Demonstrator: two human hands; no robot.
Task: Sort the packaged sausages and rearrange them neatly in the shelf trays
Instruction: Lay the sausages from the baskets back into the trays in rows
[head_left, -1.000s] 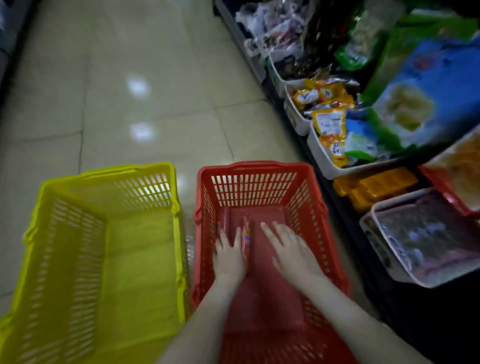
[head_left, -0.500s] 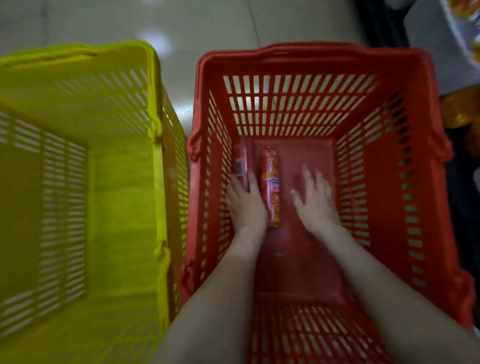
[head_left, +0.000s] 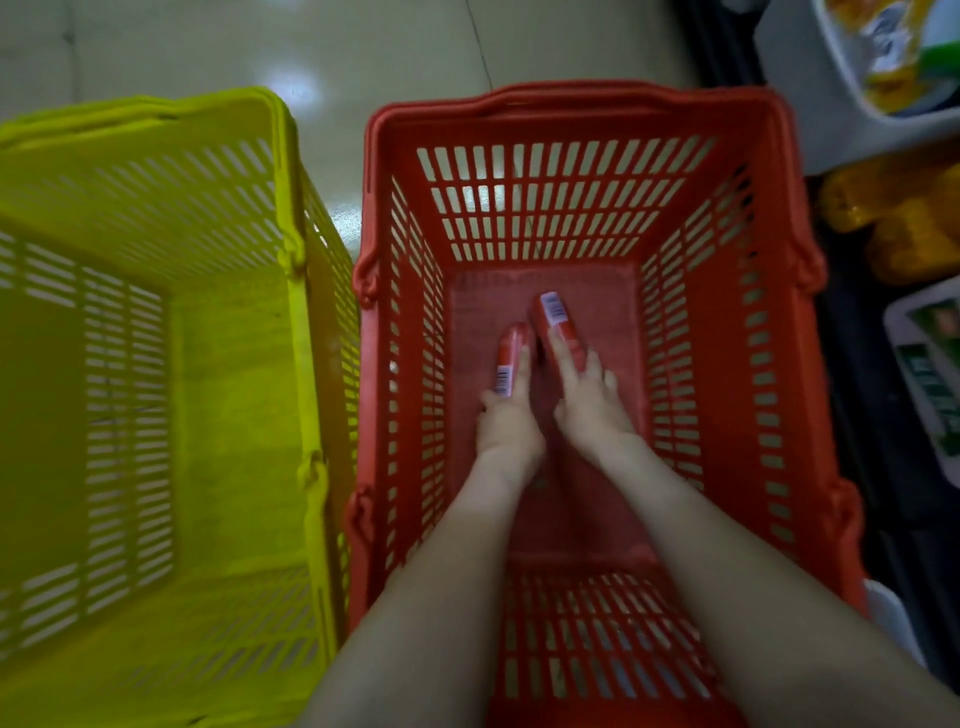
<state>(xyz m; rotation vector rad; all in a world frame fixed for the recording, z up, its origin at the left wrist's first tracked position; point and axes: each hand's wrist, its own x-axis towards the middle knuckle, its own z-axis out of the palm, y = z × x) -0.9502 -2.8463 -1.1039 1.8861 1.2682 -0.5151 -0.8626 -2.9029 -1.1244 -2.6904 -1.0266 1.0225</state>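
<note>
At the bottom of the red basket (head_left: 571, 98), the left sausage (head_left: 511, 348) is grasped by the left hand (head_left: 506, 423) and the right sausage (head_left: 553, 312) by the right hand (head_left: 589, 410). Neither is yet laid in the shelf tray (head_left: 800, 104) at far right, so the task is judged barely begun.

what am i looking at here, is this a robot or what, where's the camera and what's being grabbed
No robot here: a person works with two bare hands. Every picture comes from one camera worn on the person's head, looking down. Both arms reach into a red slotted plastic basket standing on the tiled floor, beside a yellow slotted plastic basket. The left hand holds a red plastic-wrapped sausage stick with a barcode label; the right hand holds a second red sausage stick. At the right edge sits a white shelf tray of packaged goods.
</note>
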